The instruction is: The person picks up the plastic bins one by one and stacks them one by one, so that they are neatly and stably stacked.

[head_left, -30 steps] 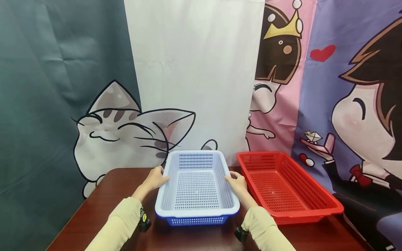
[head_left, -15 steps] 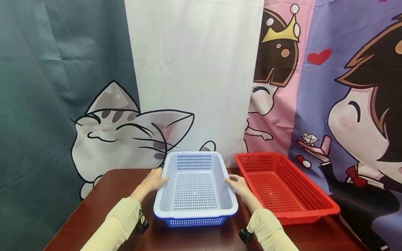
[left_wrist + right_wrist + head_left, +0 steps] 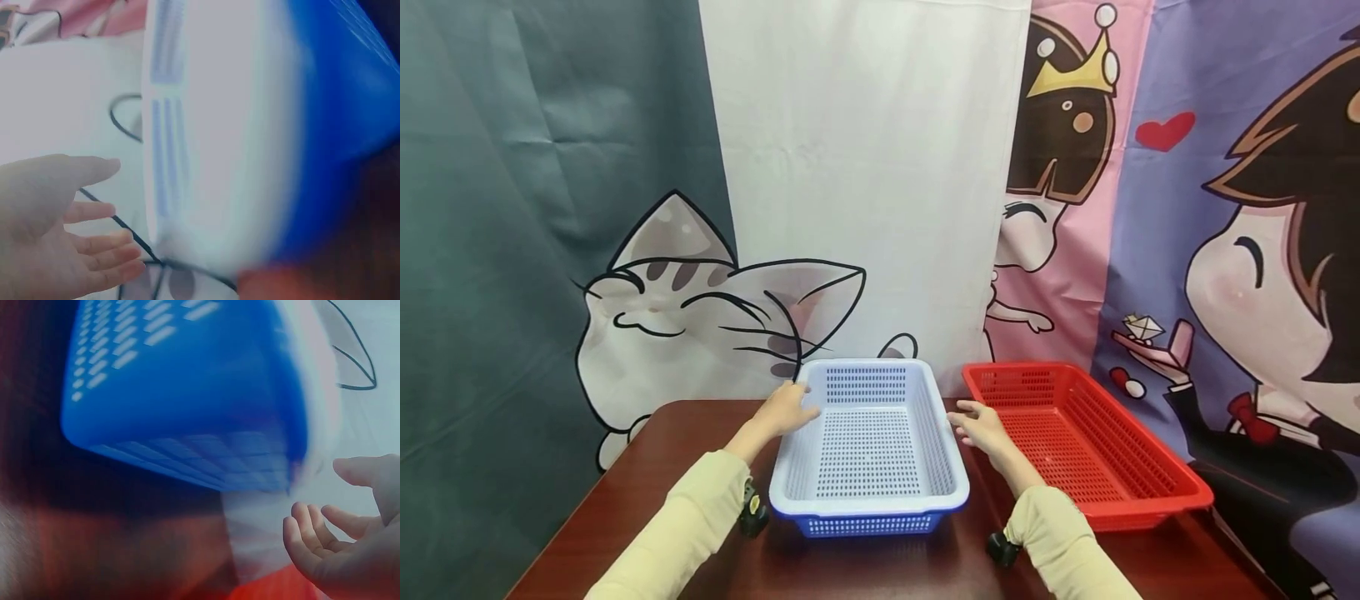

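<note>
A pale plastic basket [image 3: 868,506] with slotted walls stands at the middle of the table, blue showing below its rim. My left hand [image 3: 781,411] is at its left rim, fingers loose and thumb over the inside edge in the head view. In the left wrist view the fingers [image 3: 103,242] are spread, apart from the basket wall. My right hand [image 3: 983,428] is beside the right rim with relaxed fingers. The right wrist view shows those fingers [image 3: 306,528] gently bent with nothing between them, near the blue side [image 3: 206,394] of the basket.
A red slotted basket [image 3: 1138,508] stands to the right, close beside my right hand. The dark brown table [image 3: 685,442] has its left edge in view. A cartoon-printed curtain [image 3: 865,167] hangs behind the table.
Both hands have let go of the pale basket's rim. The left hand has risen slightly over the left edge, and the right has drawn off to the right. The baskets stay put.
</note>
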`<state>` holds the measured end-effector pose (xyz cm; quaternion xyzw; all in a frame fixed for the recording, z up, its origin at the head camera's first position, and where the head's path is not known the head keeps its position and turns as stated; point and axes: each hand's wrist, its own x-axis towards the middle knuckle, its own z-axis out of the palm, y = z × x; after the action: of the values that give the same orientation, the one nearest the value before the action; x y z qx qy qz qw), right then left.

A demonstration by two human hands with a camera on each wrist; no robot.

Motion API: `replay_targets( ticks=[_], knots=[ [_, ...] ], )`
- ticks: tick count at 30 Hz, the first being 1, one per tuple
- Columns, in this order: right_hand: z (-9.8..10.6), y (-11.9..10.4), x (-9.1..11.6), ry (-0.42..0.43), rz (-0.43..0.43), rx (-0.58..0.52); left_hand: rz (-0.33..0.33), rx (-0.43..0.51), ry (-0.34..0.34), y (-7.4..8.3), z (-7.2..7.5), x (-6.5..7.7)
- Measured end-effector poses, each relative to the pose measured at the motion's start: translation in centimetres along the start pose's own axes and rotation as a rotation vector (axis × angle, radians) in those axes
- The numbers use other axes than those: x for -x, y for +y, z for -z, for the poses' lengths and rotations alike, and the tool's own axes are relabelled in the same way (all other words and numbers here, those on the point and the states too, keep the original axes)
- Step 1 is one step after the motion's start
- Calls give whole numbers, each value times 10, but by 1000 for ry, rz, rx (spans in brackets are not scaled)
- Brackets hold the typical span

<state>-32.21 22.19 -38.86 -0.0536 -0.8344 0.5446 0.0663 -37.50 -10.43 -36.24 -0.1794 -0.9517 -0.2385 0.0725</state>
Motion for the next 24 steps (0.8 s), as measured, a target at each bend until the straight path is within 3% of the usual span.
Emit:
replay_targets(
  ticks=[7,15,22,24],
  knots=[
    [29,-7,-7,-2,15,-6,-137,104,-29,50,-4,-17],
    [61,0,-7,16,24,48,-183,276,-108,103,-26,-25],
    [95,18,-5,13,61,31,-244,346,-114,136,-52,-30],
    [106,21,-4,22,43,34,-229,425,-137,145,-62,-30]
  ],
)
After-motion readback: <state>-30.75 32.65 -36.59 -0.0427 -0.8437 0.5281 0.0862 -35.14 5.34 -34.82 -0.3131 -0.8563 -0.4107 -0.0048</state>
